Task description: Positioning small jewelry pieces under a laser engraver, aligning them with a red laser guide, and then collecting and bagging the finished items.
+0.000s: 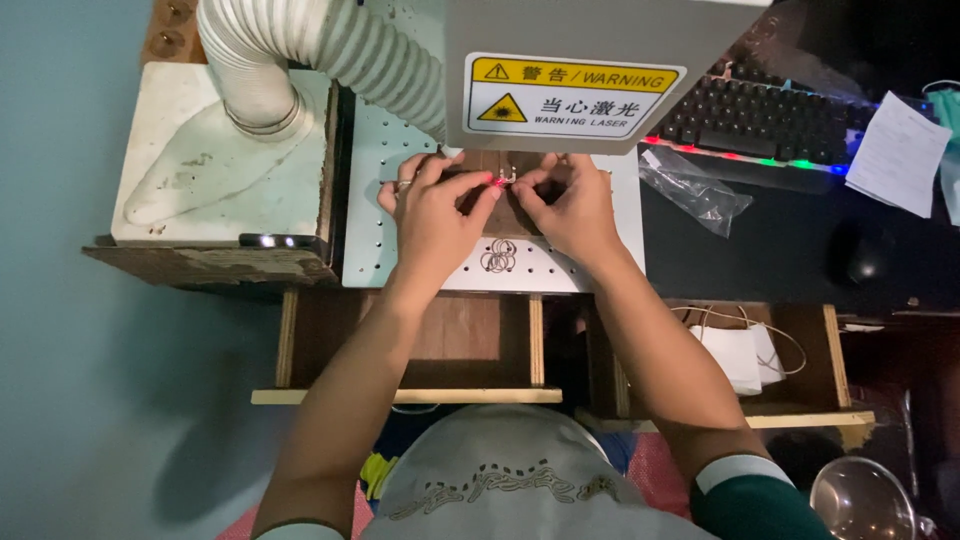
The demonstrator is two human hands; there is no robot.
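1. Head view: left hand (432, 205) and right hand (570, 205) meet under the grey laser head (590, 40), fingertips pinched together on a small metal ring (507, 177).
2. Ring sits on a dark wooden block (515, 215) atop the perforated white plate (370, 200).
3. More loose rings (498, 257) lie near the wrists.
4. Ribbed white hose (300, 50) on the left; keyboard (770, 120), clear plastic bag (695, 188) and mouse (865, 252) on the right.

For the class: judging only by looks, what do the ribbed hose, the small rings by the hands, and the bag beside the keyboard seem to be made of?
Hose: likely flexible plastic, matt white, with ribbed corrugations. Rings: probably metal, thin, silvery wire loops with a slight shine. Bag: clear plastic film, see-through, crinkled, with glossy highlights.
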